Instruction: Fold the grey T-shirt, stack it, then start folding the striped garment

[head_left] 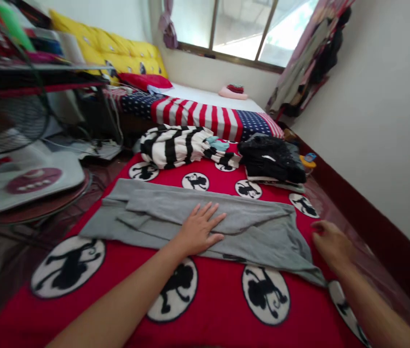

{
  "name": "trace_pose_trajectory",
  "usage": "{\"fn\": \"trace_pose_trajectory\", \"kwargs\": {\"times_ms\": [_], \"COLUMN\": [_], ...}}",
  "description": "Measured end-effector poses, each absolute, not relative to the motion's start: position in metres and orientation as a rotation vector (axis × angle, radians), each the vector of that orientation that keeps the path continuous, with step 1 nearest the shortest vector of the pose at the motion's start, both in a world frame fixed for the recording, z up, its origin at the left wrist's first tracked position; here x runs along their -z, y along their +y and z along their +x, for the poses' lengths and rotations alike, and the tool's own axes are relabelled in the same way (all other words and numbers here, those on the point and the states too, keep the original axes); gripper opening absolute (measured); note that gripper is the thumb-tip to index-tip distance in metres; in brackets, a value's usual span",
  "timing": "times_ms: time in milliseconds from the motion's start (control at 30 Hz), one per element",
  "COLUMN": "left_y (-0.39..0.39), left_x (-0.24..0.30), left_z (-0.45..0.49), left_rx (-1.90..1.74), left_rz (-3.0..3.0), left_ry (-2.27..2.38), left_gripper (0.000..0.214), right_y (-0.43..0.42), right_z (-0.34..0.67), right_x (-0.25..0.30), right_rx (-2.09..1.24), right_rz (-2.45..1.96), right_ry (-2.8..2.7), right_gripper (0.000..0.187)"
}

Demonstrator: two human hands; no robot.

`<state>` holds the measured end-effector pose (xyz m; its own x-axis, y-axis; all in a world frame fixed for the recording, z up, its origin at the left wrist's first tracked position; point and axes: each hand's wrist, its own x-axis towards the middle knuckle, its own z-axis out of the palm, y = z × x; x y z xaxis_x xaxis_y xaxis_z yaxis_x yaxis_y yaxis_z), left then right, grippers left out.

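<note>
A grey garment (259, 237) lies folded into a long strip across a red blanket printed with black figures in white circles. My left hand (201, 229) rests flat on the middle of it, fingers spread. Off the garment's right end, my right hand (331, 244) hovers apart from the cloth. Its fingers are loosely bent, slightly blurred, with nothing visible in them. Creases and a loose layer run along the garment's top, and its lower right corner stretches to a point.
Beyond the garment sit a rumpled black-and-white striped cloth (176, 145) and a stack of dark folded clothes (273, 159). A fan (31, 174) stands on a stool at left. Further back is a bed with a striped, starred cover (197, 111). Clothes (317, 63) hang along the right wall.
</note>
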<state>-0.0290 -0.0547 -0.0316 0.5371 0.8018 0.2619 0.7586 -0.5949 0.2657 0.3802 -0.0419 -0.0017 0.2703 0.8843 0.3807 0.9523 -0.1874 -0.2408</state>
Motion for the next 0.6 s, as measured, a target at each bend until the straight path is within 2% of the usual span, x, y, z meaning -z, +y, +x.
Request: {"fn": "trace_pose_trajectory", "kwargs": {"times_ms": [100, 267, 433, 600], "left_y": [-0.054, -0.057, -0.06, -0.062], "left_x": [0.034, 0.038, 0.027, 0.006], "left_z": [-0.034, -0.073, -0.156, -0.22], "left_rx": [-0.579, -0.602, -0.502, -0.388], "left_rz": [2.555, 2.443, 2.338, 1.871], "left_ry": [1.498, 1.805, 2.218, 2.57], "left_gripper": [0.064, 0.065, 0.06, 0.079], "right_y": [-0.034, -0.049, -0.06, -0.066], "right_z": [0.334, 0.205, 0.128, 0.07], "right_x": [0.0, 0.0, 0.016, 0.019], "right_rx": [0.219, -0.242, -0.571, -0.718], "right_rz": [-1.773, -1.228, -1.033, -0.9], "right_ry": [-1.721, -1.991, -2.094, -2.118], "right_gripper": [0.016, 0.015, 0.016, 0.025]}}
